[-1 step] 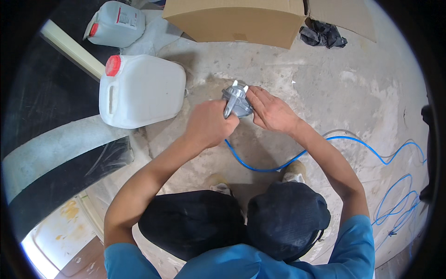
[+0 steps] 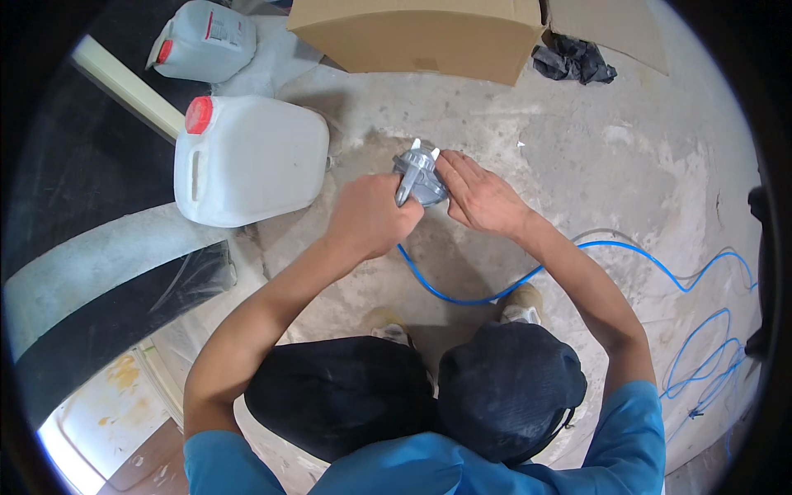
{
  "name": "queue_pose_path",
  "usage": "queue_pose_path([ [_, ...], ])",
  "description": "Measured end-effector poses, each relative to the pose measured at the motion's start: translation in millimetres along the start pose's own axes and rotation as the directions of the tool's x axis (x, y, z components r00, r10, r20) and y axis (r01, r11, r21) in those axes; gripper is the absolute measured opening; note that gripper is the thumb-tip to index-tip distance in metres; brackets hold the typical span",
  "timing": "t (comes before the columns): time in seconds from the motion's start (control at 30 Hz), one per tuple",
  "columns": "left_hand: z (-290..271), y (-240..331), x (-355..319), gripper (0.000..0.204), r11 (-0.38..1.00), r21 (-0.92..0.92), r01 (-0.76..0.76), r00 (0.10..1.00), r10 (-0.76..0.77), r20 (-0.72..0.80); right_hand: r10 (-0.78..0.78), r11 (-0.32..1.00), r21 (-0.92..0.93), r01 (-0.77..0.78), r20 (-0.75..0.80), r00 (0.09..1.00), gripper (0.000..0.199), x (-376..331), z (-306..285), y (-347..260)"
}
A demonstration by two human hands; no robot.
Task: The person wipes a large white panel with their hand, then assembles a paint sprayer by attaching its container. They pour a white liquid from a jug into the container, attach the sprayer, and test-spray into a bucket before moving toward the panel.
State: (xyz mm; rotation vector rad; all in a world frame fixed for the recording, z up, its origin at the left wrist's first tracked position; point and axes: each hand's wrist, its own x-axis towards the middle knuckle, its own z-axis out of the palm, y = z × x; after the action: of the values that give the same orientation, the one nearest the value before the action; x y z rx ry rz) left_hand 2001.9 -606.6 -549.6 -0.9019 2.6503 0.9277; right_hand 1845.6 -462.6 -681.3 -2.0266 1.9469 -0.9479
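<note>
Ahead of my knees, a grey spray gun (image 2: 426,186) with a clear-grey body and white-tipped horns at its front is held above the concrete floor. My left hand (image 2: 377,216) is closed round its handle side, the thumb pressed in below a grey lever-like part. From the right, my right hand (image 2: 484,198) grips the gun's side, its fingers close together and its fingertips at the edge near the white tips. What lies under those fingertips is hidden. A blue air hose (image 2: 462,301) comes out below my left hand and curves away to the right.
On the left stand a white jerrycan (image 2: 264,161) with a red cap and, behind it, a smaller jerrycan (image 2: 210,45). A cardboard box (image 2: 421,45) stands at the far side, beside crumpled black plastic (image 2: 575,61). Hose coils (image 2: 705,375) lie at right.
</note>
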Motion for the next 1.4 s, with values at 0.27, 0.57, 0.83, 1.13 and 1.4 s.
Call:
queue_pose_path([
  [0.27, 3.1, -12.7, 2.9, 0.025, 0.999, -0.024, -0.031, 0.999, 0.031, -0.005, -0.049, 0.999, -0.002, 0.048, -0.052, 0.997, 0.067, 4.8, 14.9, 13.1],
  [0.57, 6.9, -12.6, -1.0, 0.026, 0.996, -0.05, -0.078, 0.997, 0.077, -0.02, -0.056, 0.978, 0.201, 0.06, -0.029, 0.998, 0.04, 33.3, 7.6, 36.1],
  [0.83, 1.8, -11.4, 3.5, 0.038, 0.958, -0.237, 0.163, 0.985, -0.146, 0.089, 0.463, 0.761, 0.575, -0.301, -0.156, 0.873, 0.04, 4.1, 13.6, 2.5],
  [1.13, 3.9, -15.9, -12.1, 0.075, 0.557, -0.781, 0.282, 0.922, 0.066, 0.381, 0.664, 0.498, 0.758, -0.421, -0.022, 0.747, 0.074, -49.2, 15.9, -72.8],
  [1.4, 15.0, -76.0, 6.8, 0.037, 0.442, -0.808, 0.391, 0.916, -0.275, 0.293, 0.663, 0.49, 0.711, -0.505, 0.073, 0.745, 0.096, -6.9, -18.6, -98.8],
])
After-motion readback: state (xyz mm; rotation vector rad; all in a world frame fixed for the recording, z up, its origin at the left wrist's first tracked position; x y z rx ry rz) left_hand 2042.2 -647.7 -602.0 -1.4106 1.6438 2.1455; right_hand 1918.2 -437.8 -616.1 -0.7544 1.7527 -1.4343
